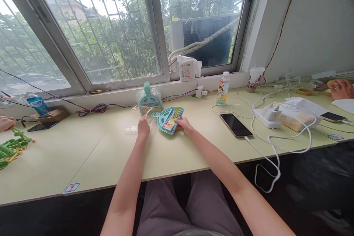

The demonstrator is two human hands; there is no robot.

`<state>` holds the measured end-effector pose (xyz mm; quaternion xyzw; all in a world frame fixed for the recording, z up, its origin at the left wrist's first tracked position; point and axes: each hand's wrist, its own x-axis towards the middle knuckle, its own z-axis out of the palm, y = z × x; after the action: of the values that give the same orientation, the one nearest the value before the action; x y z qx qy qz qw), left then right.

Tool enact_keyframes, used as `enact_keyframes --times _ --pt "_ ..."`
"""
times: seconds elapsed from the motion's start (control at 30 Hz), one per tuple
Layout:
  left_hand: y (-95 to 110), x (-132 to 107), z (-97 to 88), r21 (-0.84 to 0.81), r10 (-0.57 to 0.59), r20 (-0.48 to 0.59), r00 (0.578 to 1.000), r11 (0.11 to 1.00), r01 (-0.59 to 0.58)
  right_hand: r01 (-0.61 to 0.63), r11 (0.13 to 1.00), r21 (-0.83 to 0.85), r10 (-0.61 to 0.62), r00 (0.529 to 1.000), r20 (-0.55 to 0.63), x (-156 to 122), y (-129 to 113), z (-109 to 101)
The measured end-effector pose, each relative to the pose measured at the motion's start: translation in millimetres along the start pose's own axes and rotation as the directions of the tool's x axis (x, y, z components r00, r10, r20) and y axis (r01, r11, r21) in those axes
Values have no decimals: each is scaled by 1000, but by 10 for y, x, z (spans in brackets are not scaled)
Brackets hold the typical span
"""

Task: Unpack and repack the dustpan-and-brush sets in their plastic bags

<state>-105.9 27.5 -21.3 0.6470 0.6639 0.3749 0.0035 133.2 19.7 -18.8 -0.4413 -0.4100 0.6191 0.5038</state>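
Observation:
A small teal dustpan with a colourful paper label lies flat on the pale green table. My right hand grips its right edge, fingers closed on it. My left hand is pinched on a clear plastic wrapper just left of the dustpan. Behind them, a second teal dustpan set stands in its clear bag against the window sill.
A phone on a white cable, a power strip, a drink bottle and a cup sit to the right. Another person's hand is far right. A third hand and green clips are far left.

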Motion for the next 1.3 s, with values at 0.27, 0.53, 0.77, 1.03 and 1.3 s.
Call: enact_keyframes --times 0.27,0.53,0.77,1.03,1.3 --pt "93 1 77 -71 126 2 992 990 -125 6 997 -78 6 988 157 -21 37 65" --pt "359 -143 7 -65 309 168 936 951 -302 32 999 33 -33 999 22 22 84 75" --pt "480 -123 4 -160 293 -248 924 928 -337 125 961 245 -129 992 1 18 1 70" --pt "365 23 -133 -813 -104 166 981 548 196 142 945 294 -186 974 128 -66 -51 117" --pt "526 -104 -194 -879 185 420 889 326 348 174 933 316 -210 974 84 -36 -11 131"
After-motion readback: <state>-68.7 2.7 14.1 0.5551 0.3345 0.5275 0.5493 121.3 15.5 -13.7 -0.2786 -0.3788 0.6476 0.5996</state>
